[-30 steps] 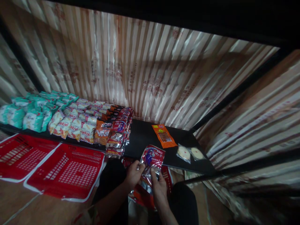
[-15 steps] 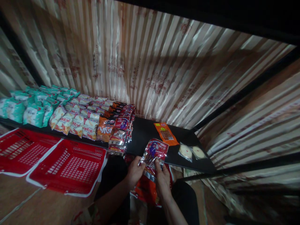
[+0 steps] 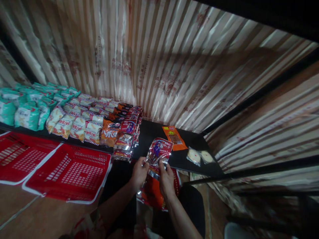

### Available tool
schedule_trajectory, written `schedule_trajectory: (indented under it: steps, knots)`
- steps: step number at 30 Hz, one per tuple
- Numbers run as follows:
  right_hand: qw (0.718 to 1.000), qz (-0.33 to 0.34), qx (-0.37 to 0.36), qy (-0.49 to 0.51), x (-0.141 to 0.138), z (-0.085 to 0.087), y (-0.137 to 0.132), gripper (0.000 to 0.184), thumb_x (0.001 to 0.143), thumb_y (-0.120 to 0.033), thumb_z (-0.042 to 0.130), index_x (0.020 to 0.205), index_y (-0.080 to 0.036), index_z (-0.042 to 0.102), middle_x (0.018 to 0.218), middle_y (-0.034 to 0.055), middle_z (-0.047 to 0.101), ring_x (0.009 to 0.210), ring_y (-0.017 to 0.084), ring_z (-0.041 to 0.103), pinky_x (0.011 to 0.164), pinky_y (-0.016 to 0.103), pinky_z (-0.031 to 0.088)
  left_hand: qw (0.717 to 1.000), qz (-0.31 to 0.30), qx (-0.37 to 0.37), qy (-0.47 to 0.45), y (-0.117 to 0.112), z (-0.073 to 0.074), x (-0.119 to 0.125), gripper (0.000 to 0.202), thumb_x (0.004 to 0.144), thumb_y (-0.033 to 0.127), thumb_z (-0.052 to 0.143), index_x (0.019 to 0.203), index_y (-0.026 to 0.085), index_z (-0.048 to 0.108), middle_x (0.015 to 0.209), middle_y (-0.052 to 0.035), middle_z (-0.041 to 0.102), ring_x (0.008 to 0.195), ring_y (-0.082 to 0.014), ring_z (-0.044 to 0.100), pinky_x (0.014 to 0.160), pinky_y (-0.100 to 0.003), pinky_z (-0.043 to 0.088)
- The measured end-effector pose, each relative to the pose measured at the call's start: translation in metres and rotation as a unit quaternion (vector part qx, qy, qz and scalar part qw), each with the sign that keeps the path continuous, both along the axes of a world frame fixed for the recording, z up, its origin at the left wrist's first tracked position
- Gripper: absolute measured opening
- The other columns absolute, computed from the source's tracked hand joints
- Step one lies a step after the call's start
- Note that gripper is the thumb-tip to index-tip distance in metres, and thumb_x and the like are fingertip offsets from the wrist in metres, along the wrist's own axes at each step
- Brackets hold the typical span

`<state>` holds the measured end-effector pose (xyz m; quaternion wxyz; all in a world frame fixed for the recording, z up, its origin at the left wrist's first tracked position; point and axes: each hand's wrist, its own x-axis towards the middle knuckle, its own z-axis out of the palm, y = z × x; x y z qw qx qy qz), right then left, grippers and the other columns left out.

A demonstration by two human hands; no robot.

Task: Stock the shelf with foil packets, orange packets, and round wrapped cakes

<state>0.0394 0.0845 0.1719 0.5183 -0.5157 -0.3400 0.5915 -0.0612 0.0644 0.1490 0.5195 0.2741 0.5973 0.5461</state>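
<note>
One red packet is pinched in the left hand and right hand by the shelf's near edge, not put down yet, while lookalikes are already stacked left and the right's got an orange packet plus two round snacks.

The foil packet you're holding is red and silver with a purple figure and white lettering, matching your red-and-silver stacked packets on the black shelf. You also have orange bags with white lettering, white bags with orange print and striped edges, teal bags, an orange pouch with a yellow patch, and cream discs. Your baskets are red with white rims; the beige curtain carries reddish-brown motifs.
</note>
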Motion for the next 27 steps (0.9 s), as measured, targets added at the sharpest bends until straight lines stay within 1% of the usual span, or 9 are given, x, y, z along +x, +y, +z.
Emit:
schedule_trajectory:
  steps: [2,4,7,9,12,17,19,23,27]
  knots:
    - [1.0,0.015,0.007,0.0,-0.002,0.0,0.0,0.044,0.061,-0.043,0.074,0.097,-0.021,0.063,0.081,-0.0004,0.07,0.07,0.017,0.064,0.067,0.028,0.049,1.0,0.011,0.003,0.003,0.0,0.0,-0.003,0.021,0.075,0.033,0.057,0.091,0.019,0.056,0.075,0.0013,0.061,0.062,-0.0103,0.053,0.059,-0.021,0.041]
    - [1.0,0.018,0.014,-0.006,-0.005,0.001,0.001,0.044,0.062,-0.044,0.073,0.098,-0.021,0.062,0.082,0.0003,0.07,0.07,0.017,0.063,0.067,0.028,0.049,1.0,0.022,0.007,0.007,0.0,-0.002,-0.004,0.023,0.074,0.034,0.059,0.092,0.02,0.057,0.078,0.0003,0.062,0.068,-0.0119,0.055,0.063,-0.022,0.042]
    - [1.0,0.011,0.01,-0.003,-0.008,0.001,0.003,0.041,0.061,-0.043,0.073,0.094,-0.021,0.061,0.079,-0.0007,0.069,0.068,0.016,0.062,0.065,0.027,0.048,1.0,0.027,0.01,0.009,0.001,-0.008,-0.006,0.027,0.073,0.034,0.06,0.096,0.02,0.058,0.082,-0.0009,0.063,0.075,-0.0147,0.058,0.067,-0.024,0.044]
    - [1.0,0.012,0.005,0.003,-0.012,0.002,0.005,0.038,0.061,-0.042,0.074,0.09,-0.022,0.061,0.077,-0.0024,0.068,0.067,0.015,0.061,0.064,0.026,0.048,0.999,0.032,0.015,0.009,0.001,-0.008,-0.007,0.028,0.073,0.033,0.06,0.098,0.02,0.058,0.083,-0.0014,0.064,0.077,-0.0155,0.058,0.069,-0.025,0.044]
    - [1.0,0.022,0.006,0.0,-0.017,0.003,0.007,0.034,0.062,-0.042,0.073,0.086,-0.022,0.06,0.076,-0.0032,0.068,0.066,0.015,0.061,0.063,0.026,0.048,0.999,0.043,0.024,0.012,0.001,-0.003,-0.013,0.029,0.074,0.032,0.059,0.101,0.02,0.058,0.086,-0.0021,0.065,0.079,-0.016,0.059,0.072,-0.026,0.045]
    - [0.998,0.046,0.038,-0.027,-0.028,0.008,0.01,0.036,0.065,-0.042,0.071,0.093,-0.021,0.059,0.08,-0.001,0.067,0.068,0.015,0.06,0.067,0.027,0.047,0.997,0.074,0.032,0.02,-0.001,0.013,-0.024,0.03,0.076,0.031,0.057,0.104,0.019,0.057,0.092,-0.0033,0.065,0.083,-0.0164,0.059,0.075,-0.027,0.046]
    - [0.998,0.051,0.038,-0.024,-0.032,0.01,0.011,0.035,0.065,-0.041,0.071,0.09,-0.021,0.059,0.079,-0.001,0.067,0.068,0.015,0.06,0.067,0.027,0.047,0.996,0.084,0.035,0.022,-0.003,0.016,-0.027,0.031,0.076,0.03,0.058,0.105,0.019,0.057,0.093,-0.0036,0.065,0.084,-0.0166,0.059,0.076,-0.027,0.046]
    - [0.998,0.059,0.033,-0.014,-0.037,0.011,0.013,0.031,0.064,-0.042,0.072,0.081,-0.02,0.056,0.072,-0.0027,0.064,0.064,0.013,0.058,0.063,0.026,0.046,0.994,0.099,0.051,0.013,-0.004,0.018,-0.031,0.033,0.074,0.028,0.059,0.105,0.018,0.057,0.093,-0.004,0.065,0.083,-0.016,0.06,0.075,-0.026,0.047]
    - [0.996,0.06,0.045,-0.038,-0.041,0.008,0.015,0.031,0.065,-0.043,0.07,0.078,-0.02,0.053,0.07,-0.004,0.063,0.062,0.012,0.056,0.061,0.024,0.045,0.99,0.123,0.072,0.003,-0.004,0.016,-0.035,0.034,0.073,0.028,0.06,0.106,0.018,0.057,0.09,-0.0032,0.065,0.077,-0.014,0.061,0.072,-0.025,0.048]
